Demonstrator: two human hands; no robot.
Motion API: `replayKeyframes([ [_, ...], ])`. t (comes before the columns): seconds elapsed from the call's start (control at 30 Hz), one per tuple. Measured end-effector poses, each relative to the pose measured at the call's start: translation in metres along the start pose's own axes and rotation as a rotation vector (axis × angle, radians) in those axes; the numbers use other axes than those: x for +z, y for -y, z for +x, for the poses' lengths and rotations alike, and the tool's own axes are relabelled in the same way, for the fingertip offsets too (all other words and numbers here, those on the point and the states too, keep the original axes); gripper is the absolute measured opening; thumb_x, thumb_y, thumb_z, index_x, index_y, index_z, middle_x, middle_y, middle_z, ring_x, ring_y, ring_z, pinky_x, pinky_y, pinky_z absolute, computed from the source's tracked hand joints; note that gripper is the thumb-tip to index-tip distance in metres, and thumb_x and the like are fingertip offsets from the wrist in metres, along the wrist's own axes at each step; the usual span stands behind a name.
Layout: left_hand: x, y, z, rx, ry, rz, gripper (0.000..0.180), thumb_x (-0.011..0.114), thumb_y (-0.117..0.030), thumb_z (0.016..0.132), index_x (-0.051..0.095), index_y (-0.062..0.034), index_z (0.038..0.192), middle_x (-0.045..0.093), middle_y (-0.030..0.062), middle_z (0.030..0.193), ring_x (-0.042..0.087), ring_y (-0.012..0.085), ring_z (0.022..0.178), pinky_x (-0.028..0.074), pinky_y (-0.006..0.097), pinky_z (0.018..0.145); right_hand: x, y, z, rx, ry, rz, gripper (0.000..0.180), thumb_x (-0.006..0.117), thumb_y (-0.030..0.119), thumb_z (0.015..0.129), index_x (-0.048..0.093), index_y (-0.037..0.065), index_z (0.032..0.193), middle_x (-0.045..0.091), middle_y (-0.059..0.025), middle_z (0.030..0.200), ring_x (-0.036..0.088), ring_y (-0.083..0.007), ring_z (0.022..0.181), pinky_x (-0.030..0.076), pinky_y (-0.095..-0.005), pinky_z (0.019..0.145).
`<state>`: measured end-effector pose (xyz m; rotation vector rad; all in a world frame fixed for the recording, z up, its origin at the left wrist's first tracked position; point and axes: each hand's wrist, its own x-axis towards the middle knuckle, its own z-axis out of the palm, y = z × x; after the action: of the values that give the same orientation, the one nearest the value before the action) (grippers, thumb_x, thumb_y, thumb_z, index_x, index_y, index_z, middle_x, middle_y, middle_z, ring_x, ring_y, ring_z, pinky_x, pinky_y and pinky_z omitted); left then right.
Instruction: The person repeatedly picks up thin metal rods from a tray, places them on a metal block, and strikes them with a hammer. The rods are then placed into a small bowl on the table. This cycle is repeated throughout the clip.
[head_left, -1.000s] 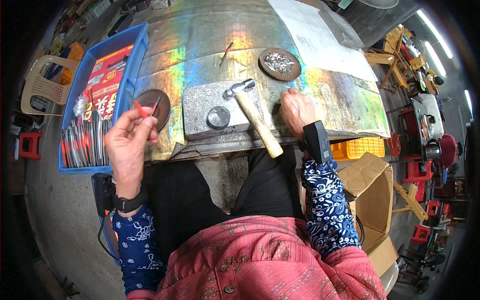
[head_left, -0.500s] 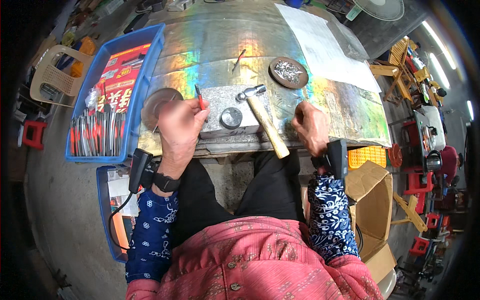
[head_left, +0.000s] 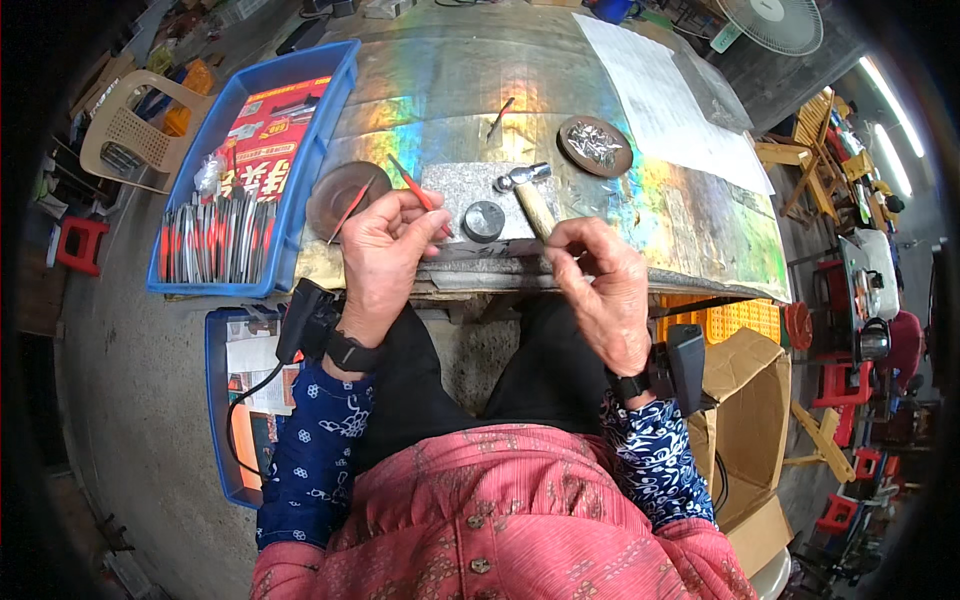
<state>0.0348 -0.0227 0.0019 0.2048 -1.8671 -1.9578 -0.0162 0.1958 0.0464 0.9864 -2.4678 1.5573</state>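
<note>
My left hand [head_left: 385, 245] pinches a slim red tool with a dark pointed end [head_left: 411, 184], held slanted by the left side of a grey stone block [head_left: 455, 187]. My right hand [head_left: 602, 287] is over the handle of a ball-peen hammer [head_left: 538, 208], thumb and forefinger brought together; anything between them is too small to make out. The hammer's head rests on the block, and the lower handle is hidden by that hand. A round dark-rimmed piece [head_left: 483, 222] sits on the block between both hands. Beside my left hand, another slim red piece [head_left: 352, 208] lies across a brown round dish [head_left: 335, 190].
A brown dish of small silvery metal pieces [head_left: 595, 147] stands right of the block. Farther back lies a slim dark-and-red piece [head_left: 502, 117]. At left is a blue bin [head_left: 210, 288] with several slim tools. White sheets [head_left: 650, 95] cover the far right. A cardboard box [head_left: 740, 400] stands below right.
My right hand has moved left from the tabletop to over the hammer handle. My left hand still holds the red tool, now turned more slanted. The whole view has shifted slightly.
</note>
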Motion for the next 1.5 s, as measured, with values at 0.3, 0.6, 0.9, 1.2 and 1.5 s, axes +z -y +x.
replayKeyframes([
  [0.3,0.012,-0.015,-0.026,-0.248,0.119,-0.562,0.020,0.059,-0.008,0.096,0.057,0.0018,0.112,0.068,0.0159,0.097,0.070,0.0194,0.080,0.061,0.028,0.065,0.028,0.015,-0.013,0.036,0.083,0.208,0.008,0.056,-0.003,0.089,0.059,-0.001,0.097,0.055,0.0016,0.085,0.050,-0.0034,0.072,0.043,-0.0186,0.064],
  [0.6,0.014,-0.015,-0.034,-0.281,0.148,-0.708,0.020,0.057,-0.009,0.097,0.056,0.0005,0.115,0.067,0.0168,0.098,0.071,0.0216,0.082,0.061,0.032,0.066,0.033,0.016,-0.018,0.093,0.072,0.238,0.019,0.058,-0.006,0.087,0.050,0.001,0.103,0.056,-0.0012,0.090,0.055,-0.0052,0.080,0.048,-0.0203,0.073],
  [0.9,0.017,-0.017,-0.036,-0.242,0.137,-0.626,0.021,0.059,-0.007,0.095,0.056,0.0013,0.114,0.067,0.0169,0.098,0.070,0.0207,0.082,0.062,0.030,0.066,0.034,0.014,-0.019,0.059,0.053,0.209,0.017,0.059,-0.008,0.087,0.051,0.000,0.099,0.055,-0.0012,0.088,0.054,-0.0048,0.078,0.047,-0.0202,0.070],
  [1.2,0.025,-0.017,-0.038,-0.202,0.087,-0.569,0.021,0.061,-0.004,0.093,0.058,0.0031,0.113,0.068,0.0163,0.097,0.070,0.0195,0.081,0.061,0.029,0.066,0.036,0.018,-0.018,-0.039,-0.050,0.037,0.014,0.065,-0.005,0.086,0.055,0.000,0.094,0.056,-0.0001,0.077,0.052,-0.0043,0.065,0.045,-0.0209,0.059],
  [1.5,0.022,-0.012,-0.041,-0.242,0.084,-0.686,0.019,0.061,-0.006,0.094,0.059,0.0022,0.111,0.068,0.0161,0.098,0.070,0.0202,0.081,0.061,0.030,0.068,0.040,0.017,-0.025,-0.136,-0.131,-0.078,0.012,0.069,-0.003,0.079,0.060,0.002,0.086,0.057,-0.0129,0.074,0.057,-0.0301,0.064,0.046,-0.0369,0.059],
])
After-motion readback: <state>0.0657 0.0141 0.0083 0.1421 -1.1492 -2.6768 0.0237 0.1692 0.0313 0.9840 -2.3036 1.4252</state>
